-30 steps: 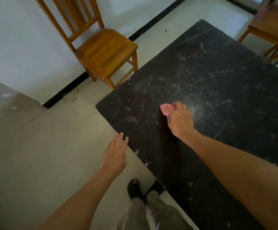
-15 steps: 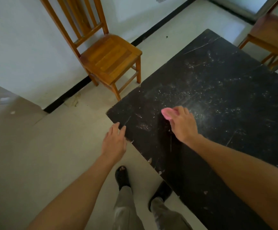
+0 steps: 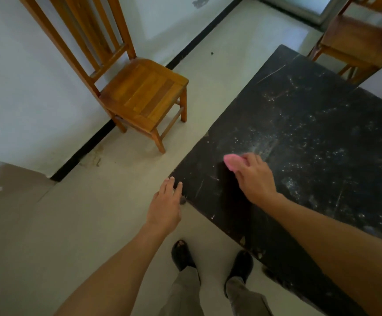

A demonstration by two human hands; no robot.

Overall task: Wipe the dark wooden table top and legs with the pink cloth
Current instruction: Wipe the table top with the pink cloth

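The dark wooden table [image 3: 311,137] fills the right half of the view, its top scratched and speckled with pale dust. My right hand [image 3: 255,179] presses the pink cloth [image 3: 233,161] flat on the top near the left corner; only the cloth's left end shows past my fingers. A darker streak runs on the wood below the cloth. My left hand [image 3: 166,207] is flat with fingers together, its fingertips at the table's near left corner, holding nothing. The table legs are hidden under the top.
A wooden chair [image 3: 139,94] stands by the white wall to the left of the table. A second wooden chair [image 3: 356,42] is at the far right corner. My feet in dark shoes [image 3: 210,258] are on the pale floor by the table's near edge.
My right hand and the cloth have slid a little left and toward the near corner. My left hand has reached the table's corner. My feet stepped and the view shifted left.
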